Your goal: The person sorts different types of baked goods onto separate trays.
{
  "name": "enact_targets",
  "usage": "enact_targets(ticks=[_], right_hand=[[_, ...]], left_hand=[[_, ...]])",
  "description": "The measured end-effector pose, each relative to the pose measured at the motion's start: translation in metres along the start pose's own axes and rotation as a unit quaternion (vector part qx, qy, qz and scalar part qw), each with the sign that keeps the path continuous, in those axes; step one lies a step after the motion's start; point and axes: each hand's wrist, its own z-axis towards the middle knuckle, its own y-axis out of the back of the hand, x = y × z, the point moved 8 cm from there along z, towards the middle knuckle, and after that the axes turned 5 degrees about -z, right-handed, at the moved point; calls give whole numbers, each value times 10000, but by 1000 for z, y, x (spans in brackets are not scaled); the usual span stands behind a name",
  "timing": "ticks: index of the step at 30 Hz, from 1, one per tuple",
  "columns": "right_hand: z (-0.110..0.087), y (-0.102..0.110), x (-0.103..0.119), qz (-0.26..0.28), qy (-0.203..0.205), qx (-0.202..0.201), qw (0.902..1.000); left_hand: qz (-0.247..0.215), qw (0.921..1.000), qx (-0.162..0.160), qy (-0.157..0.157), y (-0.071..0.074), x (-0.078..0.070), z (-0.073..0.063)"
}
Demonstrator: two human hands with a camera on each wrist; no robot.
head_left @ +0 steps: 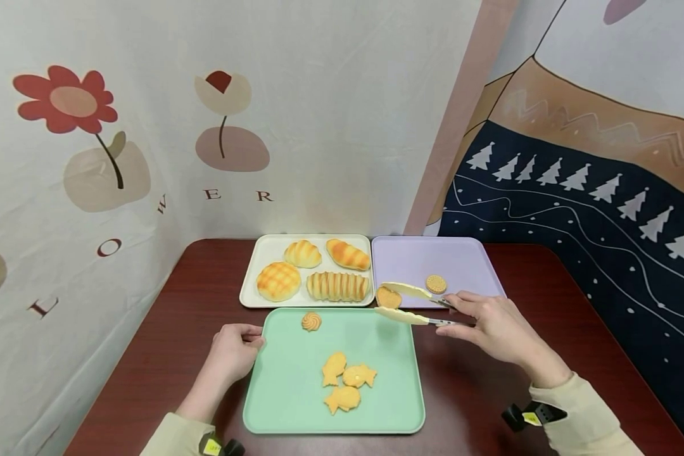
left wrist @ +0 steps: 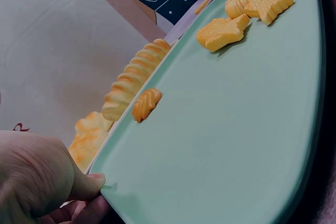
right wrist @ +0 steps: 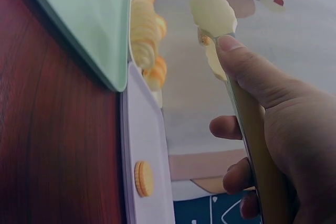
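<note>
My right hand [head_left: 493,326] grips a pair of tongs [right wrist: 252,150] with cream scalloped tips. Between those tips is a heart-shaped cookie [head_left: 389,297], over the near left corner of the purple tray [head_left: 433,250]; in the right wrist view the tips mostly hide it. My left hand [head_left: 236,351] pinches the left rim of the green tray [head_left: 291,405], thumb on top in the left wrist view. On that tray lie a swirl cookie [head_left: 311,321] near the far edge and a cluster of fish-shaped cookies [head_left: 342,399]. A round cookie [head_left: 436,284] sits on the purple tray.
Behind the green tray, a white tray [head_left: 251,294] carries several breads, among them a ridged loaf [head_left: 337,287] and a round bun [head_left: 278,282]. The dark red table [head_left: 165,335] extends on both sides. A printed curtain [head_left: 330,126] hangs behind it.
</note>
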Motion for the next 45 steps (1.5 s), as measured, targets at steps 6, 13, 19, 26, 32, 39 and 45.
enact_targets(ticks=[6, 13, 19, 26, 32, 39, 45], right_hand=[[2, -5, -16, -19, -299, 39, 9995], [3, -13, -32, 36, -716, 277, 9970], [5, -22, -47, 90, -1035, 467, 9935], [4, -34, -63, 86, -1295, 579, 9898], [5, -43, -71, -12, -1361, 590, 9889], [7, -51, -76, -124, -1495, 701, 9862], [9, -55, -80, -41, -1588, 773, 9843]], left_hand=[[-13, 10000, -3, 5, 0, 0, -1], [-48, 10000, 11, 32, 0, 0, -1], [-49, 10000, 8, 34, 0, -1, 0], [-56, 10000, -23, 32, 0, -1, -1], [-71, 10000, -17, 31, 0, -1, -1], [-78, 10000, -21, 43, 0, 0, -1], [-63, 10000, -20, 72, 0, 1, -1]])
